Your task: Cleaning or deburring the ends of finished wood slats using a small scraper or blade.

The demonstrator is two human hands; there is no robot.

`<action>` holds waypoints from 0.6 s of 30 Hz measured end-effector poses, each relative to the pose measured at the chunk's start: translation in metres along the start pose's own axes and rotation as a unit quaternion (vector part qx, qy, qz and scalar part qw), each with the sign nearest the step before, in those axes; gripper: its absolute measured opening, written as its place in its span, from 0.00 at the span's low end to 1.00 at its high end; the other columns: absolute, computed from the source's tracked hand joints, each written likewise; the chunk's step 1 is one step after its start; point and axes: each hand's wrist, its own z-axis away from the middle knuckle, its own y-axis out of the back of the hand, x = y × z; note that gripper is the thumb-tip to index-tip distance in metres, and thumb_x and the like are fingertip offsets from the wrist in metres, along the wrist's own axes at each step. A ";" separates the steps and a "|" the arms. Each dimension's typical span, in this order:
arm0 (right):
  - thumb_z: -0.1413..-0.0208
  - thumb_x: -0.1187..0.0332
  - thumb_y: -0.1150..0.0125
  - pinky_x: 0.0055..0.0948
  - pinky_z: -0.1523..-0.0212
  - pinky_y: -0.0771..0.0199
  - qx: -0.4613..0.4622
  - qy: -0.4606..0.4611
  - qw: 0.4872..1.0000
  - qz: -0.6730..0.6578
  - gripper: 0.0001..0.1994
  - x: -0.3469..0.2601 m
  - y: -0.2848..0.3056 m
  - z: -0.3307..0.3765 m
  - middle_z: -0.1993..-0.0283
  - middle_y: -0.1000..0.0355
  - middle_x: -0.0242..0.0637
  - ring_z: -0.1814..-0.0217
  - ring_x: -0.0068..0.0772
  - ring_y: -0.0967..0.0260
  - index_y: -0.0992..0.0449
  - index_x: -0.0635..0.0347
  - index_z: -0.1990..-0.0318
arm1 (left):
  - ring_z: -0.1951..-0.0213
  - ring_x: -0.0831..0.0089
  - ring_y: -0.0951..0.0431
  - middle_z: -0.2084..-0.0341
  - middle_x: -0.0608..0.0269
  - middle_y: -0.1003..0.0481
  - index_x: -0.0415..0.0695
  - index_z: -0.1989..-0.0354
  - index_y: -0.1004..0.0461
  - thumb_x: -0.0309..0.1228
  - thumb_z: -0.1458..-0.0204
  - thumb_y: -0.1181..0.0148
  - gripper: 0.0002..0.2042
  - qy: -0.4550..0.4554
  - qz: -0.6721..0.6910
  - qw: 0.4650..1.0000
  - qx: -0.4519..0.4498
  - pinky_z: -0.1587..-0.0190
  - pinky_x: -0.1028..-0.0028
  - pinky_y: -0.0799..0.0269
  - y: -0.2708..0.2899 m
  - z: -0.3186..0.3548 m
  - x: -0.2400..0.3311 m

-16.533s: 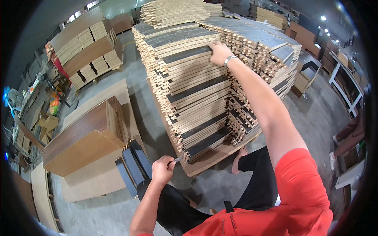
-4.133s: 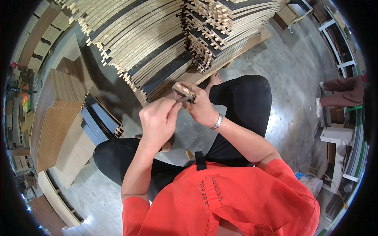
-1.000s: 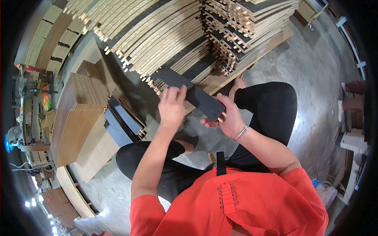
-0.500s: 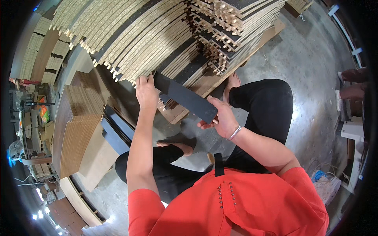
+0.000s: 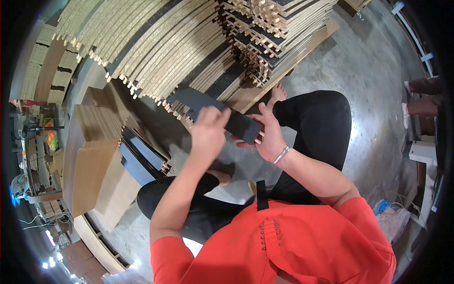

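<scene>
A narrow black board [image 5: 244, 127] slants from the stack of boards down toward me, with pale wooden dowels [image 5: 258, 138] sticking out of its near end. My right hand [image 5: 270, 137], a bracelet at its wrist, grips that near end, thumb along the upper side and fingers underneath. Over the middle of the board is my left hand [image 5: 208, 134], its fingers smeared by motion. Whether it touches the board or holds anything, I cannot tell. Behind the board's far end rises a large stack of chipboard panels [image 5: 156, 52] with rows of dowels along their edges.
The stack rests on a wooden base [image 5: 307, 47] on the concrete floor [image 5: 364, 71]. At left stand brown wood-grain panels [image 5: 90, 180] and several dark boards [image 5: 137, 154]. My bent knees [image 5: 317, 118] flank the work. Another person's legs [image 5: 423, 99] show at far right.
My left hand has come from the board's far end back toward me, over its middle. My right hand stays at the near end, and the board has barely shifted.
</scene>
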 end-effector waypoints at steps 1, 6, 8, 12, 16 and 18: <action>0.41 0.37 0.62 0.43 0.58 0.24 -0.002 0.002 1.000 0.004 0.34 0.001 0.001 0.000 0.58 0.24 0.42 0.61 0.44 0.23 0.27 0.64 0.53 | 0.65 0.59 0.28 0.74 0.57 0.32 0.46 0.63 0.22 0.19 0.58 0.48 0.14 0.005 -0.055 0.998 0.013 0.66 0.62 0.28 -0.003 -0.006 -0.016; 0.41 0.37 0.61 0.41 0.60 0.23 -0.023 0.011 1.000 0.002 0.34 -0.003 -0.003 -0.001 0.59 0.23 0.42 0.62 0.43 0.23 0.26 0.64 0.55 | 0.76 0.64 0.23 0.74 0.57 0.24 0.42 0.60 0.22 0.20 0.51 0.43 0.11 0.283 0.094 0.949 0.100 0.71 0.66 0.27 -0.009 -0.012 -0.102; 0.40 0.38 0.60 0.40 0.61 0.23 -0.024 0.036 0.999 0.011 0.33 -0.001 -0.001 -0.004 0.59 0.23 0.42 0.62 0.43 0.22 0.27 0.65 0.56 | 0.76 0.68 0.23 0.74 0.57 0.24 0.42 0.58 0.22 0.19 0.50 0.43 0.11 0.339 0.190 0.919 0.070 0.72 0.68 0.26 -0.008 -0.011 -0.103; 0.40 0.39 0.59 0.39 0.62 0.23 -0.033 0.039 0.999 0.015 0.32 -0.003 0.001 -0.001 0.59 0.23 0.42 0.63 0.43 0.22 0.27 0.64 0.56 | 0.72 0.78 0.27 0.71 0.64 0.28 0.40 0.53 0.26 0.19 0.47 0.43 0.13 0.395 0.260 0.881 0.012 0.73 0.77 0.28 0.003 -0.012 -0.084; 0.40 0.40 0.58 0.39 0.62 0.23 -0.022 0.037 0.999 0.016 0.31 -0.004 -0.001 0.000 0.60 0.23 0.42 0.63 0.42 0.22 0.27 0.64 0.55 | 0.68 0.71 0.23 0.67 0.58 0.26 0.38 0.57 0.24 0.20 0.49 0.41 0.10 0.263 0.158 0.952 0.013 0.68 0.72 0.26 0.002 -0.007 -0.092; 0.40 0.41 0.57 0.39 0.62 0.23 -0.021 0.038 0.999 0.019 0.30 -0.003 -0.001 -0.001 0.60 0.23 0.42 0.63 0.42 0.22 0.27 0.64 0.55 | 0.67 0.66 0.22 0.67 0.57 0.25 0.38 0.60 0.23 0.21 0.50 0.40 0.09 0.199 0.097 0.975 0.016 0.66 0.69 0.26 0.004 -0.009 -0.093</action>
